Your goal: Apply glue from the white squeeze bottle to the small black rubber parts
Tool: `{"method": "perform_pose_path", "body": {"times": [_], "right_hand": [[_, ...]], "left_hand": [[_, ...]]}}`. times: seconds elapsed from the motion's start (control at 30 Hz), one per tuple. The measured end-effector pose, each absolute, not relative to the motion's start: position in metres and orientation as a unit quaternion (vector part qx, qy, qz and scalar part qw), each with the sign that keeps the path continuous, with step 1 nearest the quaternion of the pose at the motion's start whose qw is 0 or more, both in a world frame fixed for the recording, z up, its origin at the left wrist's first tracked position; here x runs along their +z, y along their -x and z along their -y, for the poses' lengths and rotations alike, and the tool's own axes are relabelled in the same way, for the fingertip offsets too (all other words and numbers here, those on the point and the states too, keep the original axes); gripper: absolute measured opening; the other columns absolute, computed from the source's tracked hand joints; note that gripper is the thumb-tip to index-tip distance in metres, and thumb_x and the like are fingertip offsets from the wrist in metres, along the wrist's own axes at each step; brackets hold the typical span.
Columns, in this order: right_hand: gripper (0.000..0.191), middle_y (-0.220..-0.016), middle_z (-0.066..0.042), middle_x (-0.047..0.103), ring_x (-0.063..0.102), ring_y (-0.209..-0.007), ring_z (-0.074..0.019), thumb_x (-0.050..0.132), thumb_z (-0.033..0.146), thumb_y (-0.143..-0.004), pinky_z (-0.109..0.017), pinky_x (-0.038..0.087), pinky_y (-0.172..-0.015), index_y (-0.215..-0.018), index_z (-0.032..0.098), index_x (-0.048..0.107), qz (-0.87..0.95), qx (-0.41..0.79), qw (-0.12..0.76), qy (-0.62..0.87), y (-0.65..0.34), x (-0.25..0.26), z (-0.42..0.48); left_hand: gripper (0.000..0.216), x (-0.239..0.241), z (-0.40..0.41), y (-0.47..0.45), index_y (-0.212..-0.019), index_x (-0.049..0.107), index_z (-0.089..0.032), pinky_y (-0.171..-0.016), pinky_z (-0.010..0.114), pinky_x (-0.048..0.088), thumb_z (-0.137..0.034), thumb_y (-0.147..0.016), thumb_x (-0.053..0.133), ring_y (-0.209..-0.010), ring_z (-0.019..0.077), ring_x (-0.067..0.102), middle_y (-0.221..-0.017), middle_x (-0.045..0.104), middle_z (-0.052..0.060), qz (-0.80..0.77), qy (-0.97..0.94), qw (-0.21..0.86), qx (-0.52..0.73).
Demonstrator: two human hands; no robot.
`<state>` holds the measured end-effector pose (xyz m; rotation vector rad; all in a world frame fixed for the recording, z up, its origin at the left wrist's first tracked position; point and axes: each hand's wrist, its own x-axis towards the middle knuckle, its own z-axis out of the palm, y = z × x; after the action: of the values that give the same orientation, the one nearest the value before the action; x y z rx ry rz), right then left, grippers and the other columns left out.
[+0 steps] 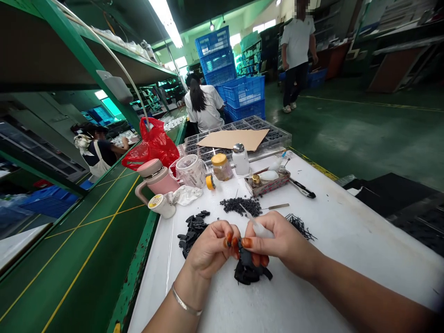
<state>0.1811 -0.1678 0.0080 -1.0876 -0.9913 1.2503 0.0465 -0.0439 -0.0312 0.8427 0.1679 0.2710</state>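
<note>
My left hand (215, 245) is closed in a pinch, its fingertips meeting those of my right hand; whatever small piece they grip is hidden. My right hand (269, 238) holds a black plastic part (244, 255) between thumb and fingers. Tucked in the same hand is a white needle-tip squeeze bottle (262, 231), its thin nozzle pointing up and left. Right below the hands lies a small pile of black parts (248, 274). A larger heap of black parts (193, 231) is beside my left hand. Beyond the fingers are small black rings (239, 206), and black pins (299, 225) lie to the right.
A tweezer-like metal tool (278, 206), a utility knife (302, 188) and a small tray (267, 184) lie farther back. A pink flask (157, 178), a yellow-lidded jar (222, 167) and a compartment box (280, 138) line the far side. Several people are beyond the table.
</note>
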Motion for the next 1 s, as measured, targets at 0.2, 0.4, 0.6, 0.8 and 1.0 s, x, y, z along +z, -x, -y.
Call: {"method": "perform_pose_path", "body": {"times": [0.2, 0.4, 0.6, 0.8, 1.0], "right_hand": [[0.025, -0.045, 0.000, 0.057, 0.044, -0.037, -0.0064, 0.067, 0.029, -0.072, -0.018, 0.029, -0.039, -0.057, 0.012, 0.056, 0.323, 0.623, 0.582, 0.410, -0.180, 0.007, 0.166], [0.025, -0.043, 0.001, 0.055, 0.042, -0.036, -0.0064, 0.064, 0.028, -0.071, -0.019, 0.029, -0.039, -0.053, 0.013, 0.054, 0.348, 0.605, 0.570, 0.433, -0.178, 0.010, 0.168], [0.021, -0.043, 0.001, 0.054, 0.042, -0.037, -0.0066, 0.060, 0.022, -0.069, -0.019, 0.030, -0.040, -0.051, 0.014, 0.054, 0.370, 0.583, 0.549, 0.472, -0.178, 0.012, 0.168], [0.023, -0.043, 0.001, 0.053, 0.042, -0.038, -0.0068, 0.060, 0.024, -0.069, -0.020, 0.030, -0.040, -0.051, 0.014, 0.053, 0.378, 0.577, 0.542, 0.481, -0.177, 0.013, 0.168], [0.021, -0.045, 0.001, 0.054, 0.044, -0.039, -0.0072, 0.060, 0.024, -0.070, -0.020, 0.032, -0.041, -0.053, 0.013, 0.054, 0.387, 0.578, 0.538, 0.476, -0.178, 0.012, 0.169]], "left_hand": [[0.014, -0.023, 0.037, -0.044, -0.058, 0.067, -0.016, -0.056, 0.024, 0.045, -0.015, -0.071, 0.074, -0.061, 0.0123, 0.055, -0.064, 0.055, 0.002, -0.053, -0.624, 0.728, 0.278], [0.014, -0.014, 0.034, -0.035, -0.067, 0.072, -0.020, -0.061, 0.030, 0.045, -0.017, -0.079, 0.066, -0.065, 0.0167, 0.057, -0.067, 0.059, 0.005, 0.006, -0.744, 0.591, 0.311], [0.015, -0.008, 0.034, -0.033, -0.070, 0.073, -0.020, -0.065, 0.033, 0.046, -0.018, -0.081, 0.063, -0.066, 0.0185, 0.058, -0.066, 0.061, 0.007, 0.035, -0.775, 0.548, 0.314], [0.017, -0.006, 0.032, -0.030, -0.072, 0.074, -0.021, -0.067, 0.033, 0.046, -0.016, -0.082, 0.061, -0.068, 0.0195, 0.059, -0.067, 0.063, 0.008, 0.036, -0.783, 0.545, 0.297], [0.015, -0.008, 0.033, -0.030, -0.072, 0.074, -0.020, -0.068, 0.033, 0.047, -0.017, -0.081, 0.062, -0.069, 0.0196, 0.060, -0.069, 0.064, 0.008, 0.034, -0.790, 0.538, 0.292]]}}
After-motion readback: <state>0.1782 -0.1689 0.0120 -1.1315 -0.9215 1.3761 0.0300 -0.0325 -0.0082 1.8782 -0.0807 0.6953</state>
